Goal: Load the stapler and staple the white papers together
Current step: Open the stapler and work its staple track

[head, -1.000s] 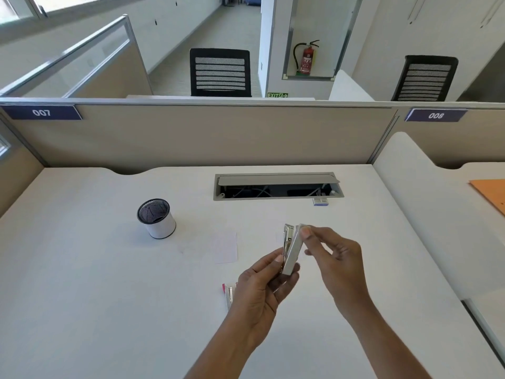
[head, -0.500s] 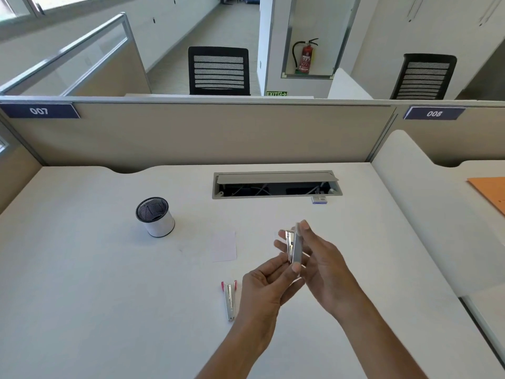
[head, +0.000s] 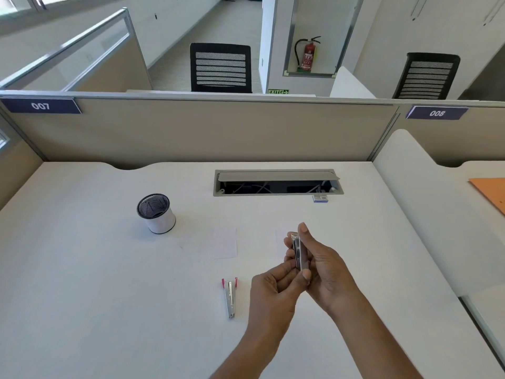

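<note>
Stapler point(head: 299, 253) stands on end above the counter point(head: 109, 269), just this side of centre. My right hand point(head: 325, 272) grips its length, forefinger over the top. My left hand point(head: 273, 285) pinches the lower end, steadying it for loading, I judge. Paper point(head: 224, 243) waits at nine o'clock, a small box point(head: 319, 198) at twelve.

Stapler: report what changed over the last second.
The right hand moved from pinching the stapler by its top end to wrapping round it, squeezing it nearly shut. The left hand still grips its lower end. White paper, mesh pen cup and pink-tipped metal piece stayed put.
</note>
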`<state>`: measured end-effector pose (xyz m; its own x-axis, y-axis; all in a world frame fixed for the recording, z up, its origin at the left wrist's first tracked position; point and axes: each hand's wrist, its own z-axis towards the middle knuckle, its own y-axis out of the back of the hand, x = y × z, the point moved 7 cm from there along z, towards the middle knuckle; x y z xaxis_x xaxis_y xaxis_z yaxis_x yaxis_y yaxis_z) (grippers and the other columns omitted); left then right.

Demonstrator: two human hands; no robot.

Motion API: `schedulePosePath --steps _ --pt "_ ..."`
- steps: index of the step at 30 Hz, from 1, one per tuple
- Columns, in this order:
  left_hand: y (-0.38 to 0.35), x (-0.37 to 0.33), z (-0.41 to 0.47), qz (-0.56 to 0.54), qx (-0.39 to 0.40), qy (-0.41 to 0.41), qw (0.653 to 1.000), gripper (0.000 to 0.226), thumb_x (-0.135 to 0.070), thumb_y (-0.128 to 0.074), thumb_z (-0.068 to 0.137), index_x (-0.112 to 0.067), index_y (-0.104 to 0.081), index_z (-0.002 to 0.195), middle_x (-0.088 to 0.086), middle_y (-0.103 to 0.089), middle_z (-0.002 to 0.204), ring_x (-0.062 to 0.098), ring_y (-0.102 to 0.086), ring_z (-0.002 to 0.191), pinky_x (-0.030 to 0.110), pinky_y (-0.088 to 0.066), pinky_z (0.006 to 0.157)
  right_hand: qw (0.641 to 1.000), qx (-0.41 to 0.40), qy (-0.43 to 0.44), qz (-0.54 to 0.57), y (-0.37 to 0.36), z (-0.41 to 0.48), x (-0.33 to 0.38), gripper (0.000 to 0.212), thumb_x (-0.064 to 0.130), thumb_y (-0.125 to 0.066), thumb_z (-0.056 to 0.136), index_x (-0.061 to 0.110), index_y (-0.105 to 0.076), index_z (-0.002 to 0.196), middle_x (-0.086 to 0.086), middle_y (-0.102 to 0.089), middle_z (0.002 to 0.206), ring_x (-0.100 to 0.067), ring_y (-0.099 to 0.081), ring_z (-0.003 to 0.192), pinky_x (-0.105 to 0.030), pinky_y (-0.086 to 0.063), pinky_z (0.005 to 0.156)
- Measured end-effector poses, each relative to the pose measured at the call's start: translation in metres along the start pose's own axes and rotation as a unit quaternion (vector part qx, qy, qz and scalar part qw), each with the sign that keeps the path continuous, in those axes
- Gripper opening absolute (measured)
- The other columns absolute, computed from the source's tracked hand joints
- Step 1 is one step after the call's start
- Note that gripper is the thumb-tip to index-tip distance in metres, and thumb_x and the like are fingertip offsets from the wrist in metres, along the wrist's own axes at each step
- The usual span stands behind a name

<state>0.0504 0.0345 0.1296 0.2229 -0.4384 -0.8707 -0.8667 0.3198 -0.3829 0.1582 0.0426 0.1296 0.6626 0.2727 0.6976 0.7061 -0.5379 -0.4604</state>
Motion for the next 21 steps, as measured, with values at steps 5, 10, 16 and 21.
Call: schedulePosePath --steps 5,10,16,21 --pt "0.001 0.007 0.001 0.016 -0.004 0.006 1.0 0.025 -0.009 -0.07 0.095 -0.021 -0.077 0.115 -0.003 -0.079 0.112 0.009 -0.068 0.119 0.038 -0.043 0.116 1.0 0.006 -0.015 0.003 0.003 0.004 -0.005 0.043 0.041 -0.082 0.08 0.005 -0.071 0.102 -0.009 -0.071 0.098 -0.017 -0.057 0.075 -0.032 -0.053 0.076" --pt "0.003 0.014 0.003 0.014 -0.009 0.009 1.0 0.024 -0.01 -0.07 0.095 -0.021 -0.078 0.115 -0.003 -0.078 0.115 0.008 -0.066 0.122 0.039 -0.042 0.117 1.0 -0.008 -0.019 0.006 0.007 0.006 -0.008 0.047 0.039 -0.082 0.08 0.002 -0.071 0.106 -0.01 -0.071 0.095 -0.017 -0.057 0.072 -0.033 -0.053 0.076" --pt "0.005 0.021 0.004 0.018 -0.008 0.014 1.0 0.027 -0.008 -0.069 0.095 -0.02 -0.076 0.118 -0.002 -0.078 0.115 0.01 -0.067 0.121 0.04 -0.042 0.117 1.0 -0.02 -0.02 0.006 0.011 0.007 -0.012 0.043 0.037 -0.083 0.08 0.002 -0.072 0.103 -0.01 -0.071 0.092 -0.017 -0.058 0.072 -0.033 -0.053 0.074" --pt "0.004 0.02 0.006 -0.007 0.0 0.014 1.0 0.026 -0.006 -0.065 0.098 -0.018 -0.074 0.119 0.001 -0.078 0.116 0.015 -0.069 0.119 0.039 -0.047 0.112 0.998 -0.011 0.029 -0.058 0.01 0.004 -0.004 0.045 0.041 -0.071 0.088 0.001 -0.072 0.109 -0.01 -0.078 0.107 -0.021 -0.071 0.092 -0.037 -0.057 0.088"
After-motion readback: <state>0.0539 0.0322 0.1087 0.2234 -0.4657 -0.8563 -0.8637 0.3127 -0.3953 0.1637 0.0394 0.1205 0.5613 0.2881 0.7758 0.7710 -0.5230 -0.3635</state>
